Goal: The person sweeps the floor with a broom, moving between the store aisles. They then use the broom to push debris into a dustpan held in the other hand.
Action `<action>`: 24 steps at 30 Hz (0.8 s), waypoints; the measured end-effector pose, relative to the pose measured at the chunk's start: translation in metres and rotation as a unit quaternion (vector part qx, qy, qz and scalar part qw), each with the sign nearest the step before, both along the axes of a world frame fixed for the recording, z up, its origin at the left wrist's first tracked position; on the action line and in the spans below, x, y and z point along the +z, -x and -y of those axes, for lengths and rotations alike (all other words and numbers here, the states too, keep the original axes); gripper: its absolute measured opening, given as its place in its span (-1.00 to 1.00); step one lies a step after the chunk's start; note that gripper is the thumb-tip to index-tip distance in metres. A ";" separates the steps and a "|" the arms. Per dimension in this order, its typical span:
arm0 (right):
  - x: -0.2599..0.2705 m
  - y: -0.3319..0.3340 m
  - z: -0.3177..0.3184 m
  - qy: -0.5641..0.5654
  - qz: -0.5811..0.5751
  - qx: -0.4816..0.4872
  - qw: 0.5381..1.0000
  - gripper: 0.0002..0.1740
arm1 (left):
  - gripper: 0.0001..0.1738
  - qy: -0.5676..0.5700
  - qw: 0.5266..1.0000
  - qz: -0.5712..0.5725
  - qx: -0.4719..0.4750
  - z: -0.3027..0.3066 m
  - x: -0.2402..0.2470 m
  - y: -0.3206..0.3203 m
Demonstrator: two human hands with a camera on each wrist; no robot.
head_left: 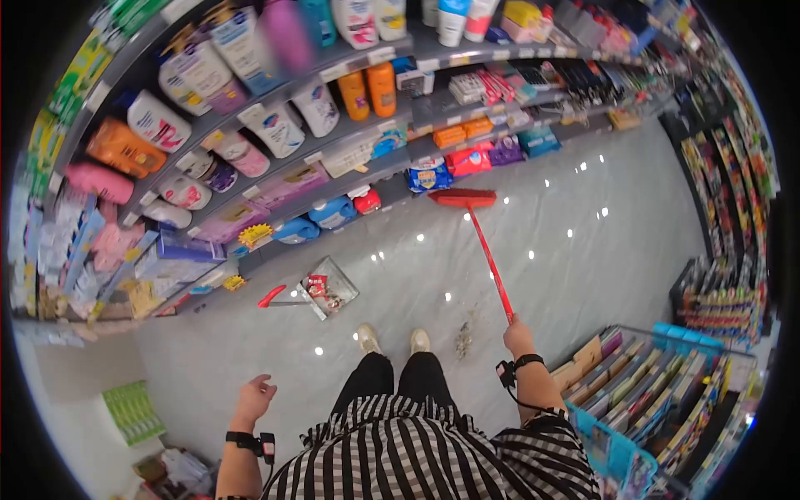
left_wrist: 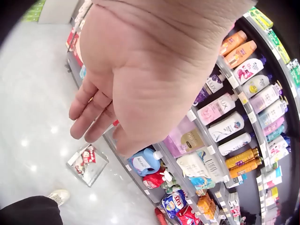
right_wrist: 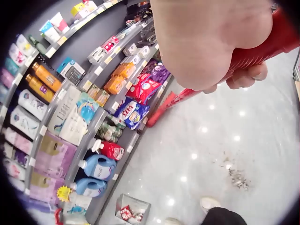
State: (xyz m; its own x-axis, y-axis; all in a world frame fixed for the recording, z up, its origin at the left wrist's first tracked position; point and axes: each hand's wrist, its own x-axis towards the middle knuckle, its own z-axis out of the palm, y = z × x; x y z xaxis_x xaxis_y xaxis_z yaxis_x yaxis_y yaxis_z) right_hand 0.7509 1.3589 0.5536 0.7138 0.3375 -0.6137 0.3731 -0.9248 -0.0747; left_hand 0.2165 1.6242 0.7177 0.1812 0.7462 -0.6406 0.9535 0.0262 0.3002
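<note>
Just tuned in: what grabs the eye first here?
A long red broom, held by the right hand, stretches across the glossy floor toward the shelves. A dustpan holding red litter lies ahead-left of the shoes; a small dirt pile sits right of them.

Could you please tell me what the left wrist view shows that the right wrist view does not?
Only the left wrist view shows the left hand, empty, fingers relaxed. Only the right wrist view shows the right hand gripping the red broom handle, and the debris pile on the floor. Both show the dustpan, blue detergent jugs and a white shoe.
</note>
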 end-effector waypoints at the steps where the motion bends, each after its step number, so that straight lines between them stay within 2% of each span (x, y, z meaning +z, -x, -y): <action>1: 0.008 0.012 0.012 0.007 0.003 -0.012 1.000 -0.52 | -0.56 0.013 1.000 -0.006 -0.006 0.002 -0.001 0.001; 2: 0.005 0.022 0.035 0.008 -0.001 -0.023 1.000 -0.52 | -0.56 0.013 1.000 -0.010 -0.018 0.005 -0.004 0.001; 4: 0.007 0.052 0.096 0.013 0.005 0.029 0.999 -0.47 | -0.56 0.071 0.997 -0.016 -0.014 0.011 -0.017 0.000; 6: 0.039 0.085 0.146 0.069 -0.068 -0.016 0.995 -0.43 | -0.56 0.090 0.995 -0.023 -0.047 0.012 -0.040 0.001; 8: 0.068 0.122 0.201 0.064 -0.084 -0.045 0.993 -0.41 | -0.54 0.111 0.992 -0.012 -0.057 0.010 -0.051 -0.011; 10: 0.113 0.149 0.224 0.138 -0.083 -0.051 0.986 -0.43 | -0.54 0.116 0.992 0.015 -0.055 0.006 -0.063 -0.024; 13: 0.141 0.176 0.273 0.154 -0.081 -0.073 0.982 -0.46 | -0.54 0.133 0.988 0.054 -0.049 -0.001 -0.075 -0.045; 16: 0.179 0.179 0.291 0.144 -0.083 -0.117 0.979 -0.49 | -0.55 0.148 0.986 0.077 -0.032 -0.012 -0.076 -0.070; 19: 0.176 0.170 0.316 0.116 -0.045 -0.143 0.982 -0.53 | -0.56 0.152 0.985 0.079 -0.023 -0.012 -0.075 -0.080; 21: 0.160 0.155 0.310 0.087 -0.015 -0.174 0.981 -0.56 | -0.56 0.145 0.986 0.072 -0.036 -0.013 -0.073 -0.084; 24: 0.093 0.113 0.288 0.036 0.027 -0.202 0.978 -0.56 | -0.57 0.124 0.989 0.044 -0.075 -0.021 -0.056 -0.084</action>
State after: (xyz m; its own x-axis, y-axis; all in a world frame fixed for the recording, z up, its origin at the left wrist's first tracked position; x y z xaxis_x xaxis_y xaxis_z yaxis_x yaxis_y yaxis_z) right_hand 0.6375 1.0711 0.6469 0.8117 -0.0206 -0.5837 -0.0215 -0.9998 0.0053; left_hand 0.3008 1.6449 0.6612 0.3402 0.5294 -0.7772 0.9230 -0.0300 0.3836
